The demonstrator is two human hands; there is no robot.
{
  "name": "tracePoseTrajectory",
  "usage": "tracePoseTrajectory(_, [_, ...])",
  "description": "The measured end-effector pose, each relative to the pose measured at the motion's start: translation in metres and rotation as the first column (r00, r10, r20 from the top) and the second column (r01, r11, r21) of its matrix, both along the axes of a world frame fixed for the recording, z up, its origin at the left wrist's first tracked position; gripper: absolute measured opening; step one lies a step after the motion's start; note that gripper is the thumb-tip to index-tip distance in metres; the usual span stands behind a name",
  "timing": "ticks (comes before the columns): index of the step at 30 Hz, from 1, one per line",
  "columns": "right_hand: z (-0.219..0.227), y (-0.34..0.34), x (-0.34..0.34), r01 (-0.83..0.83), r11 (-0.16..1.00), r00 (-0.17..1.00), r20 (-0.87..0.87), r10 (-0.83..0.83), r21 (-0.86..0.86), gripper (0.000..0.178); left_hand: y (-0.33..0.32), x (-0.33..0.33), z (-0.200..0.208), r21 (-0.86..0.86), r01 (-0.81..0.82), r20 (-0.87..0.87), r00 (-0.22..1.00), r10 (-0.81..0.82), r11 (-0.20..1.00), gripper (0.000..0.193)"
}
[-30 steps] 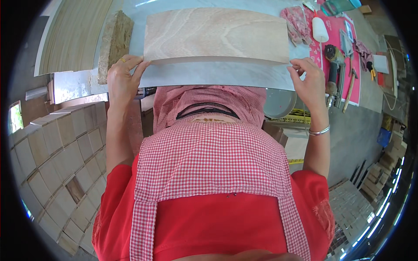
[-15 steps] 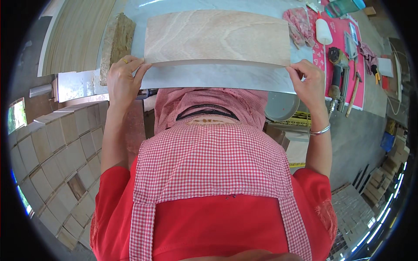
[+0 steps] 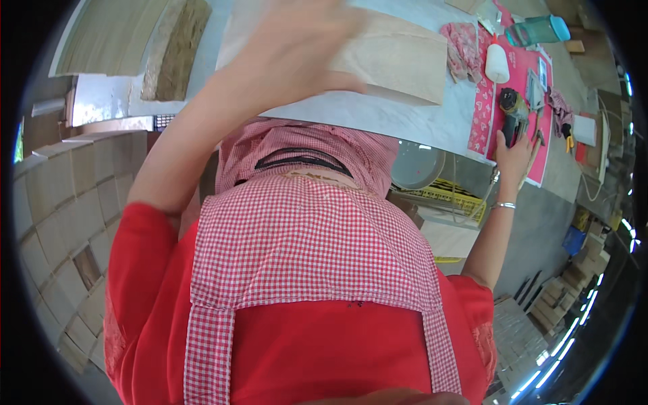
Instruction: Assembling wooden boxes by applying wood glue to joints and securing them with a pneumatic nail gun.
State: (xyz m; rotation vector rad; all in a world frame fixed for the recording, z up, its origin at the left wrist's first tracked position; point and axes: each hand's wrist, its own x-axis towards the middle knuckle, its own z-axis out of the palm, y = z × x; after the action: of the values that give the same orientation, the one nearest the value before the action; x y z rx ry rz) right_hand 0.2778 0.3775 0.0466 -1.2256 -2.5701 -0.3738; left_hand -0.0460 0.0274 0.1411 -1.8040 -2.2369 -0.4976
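A pale wooden board (image 3: 398, 57) lies on the white worktop, its near edge raised a little on the right. Across its left part reaches my left hand (image 3: 297, 50), blurred, with the thumb stretched apart from the fingers; nothing shows in it. Whether it touches the board I cannot tell. At the right, my right hand (image 3: 515, 155) has its fingers around the handle of a nail gun (image 3: 513, 111), which rests on a pink patterned mat (image 3: 479, 131). A hammer (image 3: 539, 138) lies just beside that hand.
Stacked thin boards (image 3: 111, 37) and a rough brown block (image 3: 175, 50) stand at the left. A crumpled checked cloth (image 3: 462, 50), a white glue bottle (image 3: 497, 64) and a teal bottle (image 3: 536, 30) lie at the back right. Wooden blocks (image 3: 57, 175) are piled at lower left.
Both hands have left the board's near corners. My left hand has swung right, over the board; my right hand has moved right and taken hold of the nail gun's handle.
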Motion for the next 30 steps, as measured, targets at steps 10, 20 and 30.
tracePoseTrajectory(10, [-0.036, 0.051, -0.002, 0.133, 0.97, 0.99, 0.079, -0.119, -0.201, 0.062, 0.105, 0.042, -0.024, -0.377, -0.15, -0.149, 0.984, 0.1, 0.914, 0.07])
tracePoseTrajectory(20, [0.078, 0.006, -0.023, 0.105, 0.746, 0.988, -0.014, -0.152, -0.658, 0.023, 0.111, 0.015, -0.038, -0.254, 0.226, 0.302, 0.942, -0.144, 0.94, 0.066])
tracePoseTrajectory(30, [0.145, -0.14, -0.059, -0.105, 0.61, 0.969, -0.219, -0.114, -0.785, 0.017, 0.11, 0.037, -0.026, -0.353, 0.044, 0.16, 0.987, 0.013, 0.935, 0.064])
